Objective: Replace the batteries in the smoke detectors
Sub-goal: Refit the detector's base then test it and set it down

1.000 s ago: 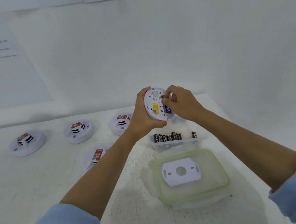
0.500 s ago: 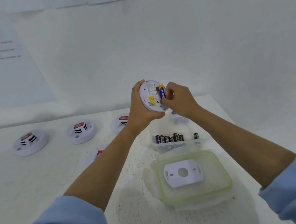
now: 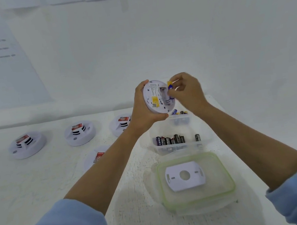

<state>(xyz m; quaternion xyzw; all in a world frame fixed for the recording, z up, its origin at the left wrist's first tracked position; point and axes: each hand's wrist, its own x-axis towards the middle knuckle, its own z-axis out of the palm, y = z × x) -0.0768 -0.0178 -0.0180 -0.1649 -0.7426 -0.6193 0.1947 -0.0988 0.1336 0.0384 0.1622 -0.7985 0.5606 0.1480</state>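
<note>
A white round smoke detector (image 3: 156, 96) is held up above the table (image 3: 39, 186), on edge, its back facing the viewer. The left grip (image 3: 141, 111) curls around its left rim from behind, thumb underneath. The back shows a yellow label, fine print and an open battery bay. At the bay's right edge, the right grip (image 3: 187, 92) pinches a blue and yellow battery (image 3: 169, 86), held upright; whether it sits in the bay is unclear.

Below, a clear tub (image 3: 205, 140) holds a row of dark batteries (image 3: 170, 140). A smaller clear tub (image 3: 180, 120) behind it holds a few more. Nearer, a clear lid with a green seal (image 3: 228, 175) carries a white mounting plate (image 3: 185, 175). Four other detectors (image 3: 79, 133) rest on the table to the left.
</note>
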